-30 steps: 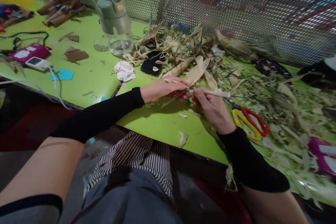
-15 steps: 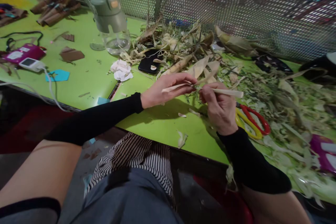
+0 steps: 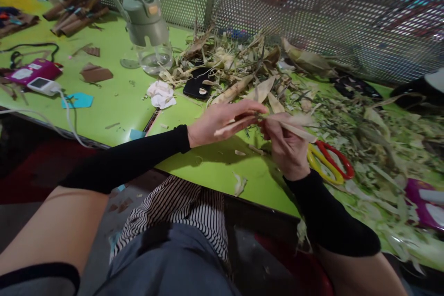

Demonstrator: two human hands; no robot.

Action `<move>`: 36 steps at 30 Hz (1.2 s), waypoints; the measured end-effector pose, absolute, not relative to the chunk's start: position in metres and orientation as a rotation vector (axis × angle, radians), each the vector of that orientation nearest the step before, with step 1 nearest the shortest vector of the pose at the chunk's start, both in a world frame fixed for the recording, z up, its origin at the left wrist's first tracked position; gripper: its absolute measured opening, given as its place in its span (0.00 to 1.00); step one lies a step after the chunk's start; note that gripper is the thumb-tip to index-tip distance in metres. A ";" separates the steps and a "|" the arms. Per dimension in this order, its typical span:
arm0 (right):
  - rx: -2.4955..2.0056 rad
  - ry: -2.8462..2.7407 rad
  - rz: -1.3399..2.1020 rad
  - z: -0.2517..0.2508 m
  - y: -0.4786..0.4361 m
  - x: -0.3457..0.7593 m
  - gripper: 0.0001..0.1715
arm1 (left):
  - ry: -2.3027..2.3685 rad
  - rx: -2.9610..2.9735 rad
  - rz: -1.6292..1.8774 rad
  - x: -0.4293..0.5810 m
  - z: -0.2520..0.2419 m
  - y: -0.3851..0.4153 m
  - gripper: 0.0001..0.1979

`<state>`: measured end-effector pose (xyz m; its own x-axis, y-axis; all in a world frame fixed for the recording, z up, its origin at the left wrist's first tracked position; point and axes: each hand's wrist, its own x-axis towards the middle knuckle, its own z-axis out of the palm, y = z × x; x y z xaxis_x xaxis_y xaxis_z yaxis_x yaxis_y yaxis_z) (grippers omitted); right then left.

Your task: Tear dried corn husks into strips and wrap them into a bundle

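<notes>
My left hand [image 3: 217, 122] is closed around a pale, dry-looking husk strip [image 3: 229, 127], whose end sticks out below the fingers. Fingertips almost meeting it, my right hand [image 3: 286, 150] pinches another pale husk piece [image 3: 300, 134] that points right and is smeared by motion. Whether the two pieces are joined between the fingers is hidden. Red and yellow scissors handles [image 3: 333, 162] lie just right of my right wrist, their blades out of sight. A heap of dry husks and shreds [image 3: 239, 62] spreads behind both hands.
A water bottle [image 3: 147, 27] stands behind my left hand, near a black phone [image 3: 199, 82] and crumpled tissue [image 3: 161, 94]. Purple packs [image 3: 36, 70] lie far left and far right. Brown rolls [image 3: 76, 11] are stacked at back left. A perforated metal screen [image 3: 243, 0] borders the green table.
The husk piece in my right hand has tilted down at its right end and looks wider. Both hands stay close together in nearly the same place.
</notes>
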<state>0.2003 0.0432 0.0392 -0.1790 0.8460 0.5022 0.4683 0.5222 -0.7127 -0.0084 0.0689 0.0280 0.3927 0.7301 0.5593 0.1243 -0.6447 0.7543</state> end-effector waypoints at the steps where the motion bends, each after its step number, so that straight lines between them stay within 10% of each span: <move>1: -1.113 -1.835 0.447 0.041 0.042 0.199 0.25 | 0.714 1.875 1.188 -0.006 0.030 0.067 0.14; 21: -1.251 -2.243 0.662 0.040 0.040 0.186 0.29 | 0.814 1.001 1.046 0.003 0.042 0.063 0.07; 30: -1.086 -2.300 -0.237 0.045 0.039 0.197 0.14 | 0.896 1.454 0.804 -0.008 0.044 0.069 0.05; 36: -1.174 -2.054 0.521 0.048 0.042 0.195 0.21 | 0.851 1.337 0.587 -0.013 0.046 0.071 0.07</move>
